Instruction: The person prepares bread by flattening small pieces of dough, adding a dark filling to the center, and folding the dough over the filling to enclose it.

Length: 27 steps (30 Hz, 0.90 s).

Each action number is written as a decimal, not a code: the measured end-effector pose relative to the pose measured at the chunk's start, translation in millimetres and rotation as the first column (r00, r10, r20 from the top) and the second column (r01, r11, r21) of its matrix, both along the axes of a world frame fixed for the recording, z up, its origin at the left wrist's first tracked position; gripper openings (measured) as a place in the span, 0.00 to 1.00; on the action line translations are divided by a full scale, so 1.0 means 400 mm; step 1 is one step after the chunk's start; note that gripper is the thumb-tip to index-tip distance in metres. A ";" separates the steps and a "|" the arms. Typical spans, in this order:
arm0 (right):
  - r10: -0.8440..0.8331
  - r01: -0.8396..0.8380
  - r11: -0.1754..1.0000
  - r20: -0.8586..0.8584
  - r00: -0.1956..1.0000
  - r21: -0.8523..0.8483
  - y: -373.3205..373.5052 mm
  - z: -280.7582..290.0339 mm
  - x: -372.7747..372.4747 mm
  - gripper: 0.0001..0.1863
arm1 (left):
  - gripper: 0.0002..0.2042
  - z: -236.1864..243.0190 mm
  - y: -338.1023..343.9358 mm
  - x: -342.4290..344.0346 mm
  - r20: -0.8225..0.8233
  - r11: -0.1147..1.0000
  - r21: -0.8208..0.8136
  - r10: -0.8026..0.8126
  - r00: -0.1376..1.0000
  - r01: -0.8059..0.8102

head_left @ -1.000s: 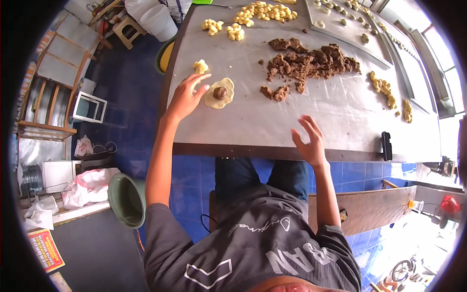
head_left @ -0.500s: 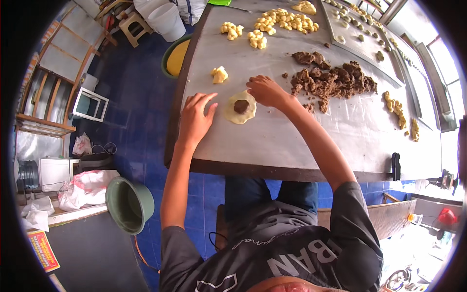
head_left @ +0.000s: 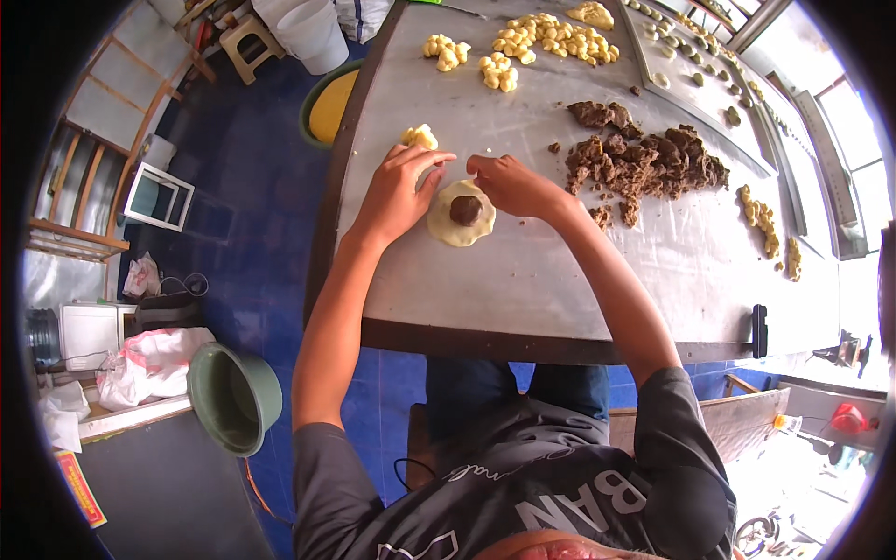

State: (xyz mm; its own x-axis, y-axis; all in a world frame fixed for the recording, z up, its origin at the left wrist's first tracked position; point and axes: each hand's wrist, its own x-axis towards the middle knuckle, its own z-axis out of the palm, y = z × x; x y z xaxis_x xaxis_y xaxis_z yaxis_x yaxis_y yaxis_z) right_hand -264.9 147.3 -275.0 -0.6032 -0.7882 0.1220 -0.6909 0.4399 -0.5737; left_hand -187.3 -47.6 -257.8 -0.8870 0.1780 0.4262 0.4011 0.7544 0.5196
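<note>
Leftmost, one green basin (head_left: 233, 397) sits on the blue floor, nothing visible inside it, while one round tub (head_left: 327, 103) beside the table's far corner holds something yellow. Next, on the metal table (head_left: 523, 289), the left hand (head_left: 397, 191) lies with fingers spread against one flat dough disc (head_left: 460, 215) carrying one brown lump of filling (head_left: 466, 210); the right hand (head_left: 509, 182), fingers curled, touches the disc's far edge, and one brown filling heap (head_left: 644, 159) spreads rightward
</note>
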 end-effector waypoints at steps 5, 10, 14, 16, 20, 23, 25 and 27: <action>0.075 -0.069 0.996 0.114 0.991 -0.052 0.016 0.032 0.018 0.17 | 0.12 -0.027 0.016 -0.002 0.005 0.997 0.013 -0.074 0.997 0.074; 0.060 -0.056 0.998 0.183 0.981 -0.027 0.021 0.063 0.059 0.19 | 0.07 -0.014 0.018 -0.001 0.111 0.991 0.020 -0.136 0.985 0.134; 0.070 -0.061 0.994 0.103 0.992 -0.086 0.026 0.051 0.093 0.18 | 0.06 -0.005 0.011 0.012 0.169 0.990 0.097 -0.115 0.979 0.099; 0.068 -0.066 0.995 0.036 0.997 -0.074 0.034 0.038 0.099 0.18 | 0.06 0.004 0.010 0.024 0.113 0.991 0.040 -0.132 0.985 0.129; 0.144 -0.176 0.981 -0.304 0.942 -0.083 0.040 -0.005 0.126 0.15 | 0.06 0.002 0.009 0.061 0.098 0.991 0.012 -0.137 0.986 0.136; 0.150 -0.174 0.985 -0.519 0.841 0.003 0.045 0.003 0.156 0.16 | 0.08 0.004 0.001 0.077 0.049 0.988 -0.062 -0.140 0.989 0.142; 0.205 -0.206 0.977 -0.470 0.859 0.049 0.048 0.019 0.180 0.22 | 0.12 0.018 -0.004 0.091 0.101 0.973 -0.173 -0.138 0.985 0.154; 0.173 -0.193 0.981 -0.418 0.892 -0.005 0.059 0.023 0.172 0.24 | 0.12 0.031 0.002 0.102 0.063 0.968 -0.206 -0.133 0.989 0.143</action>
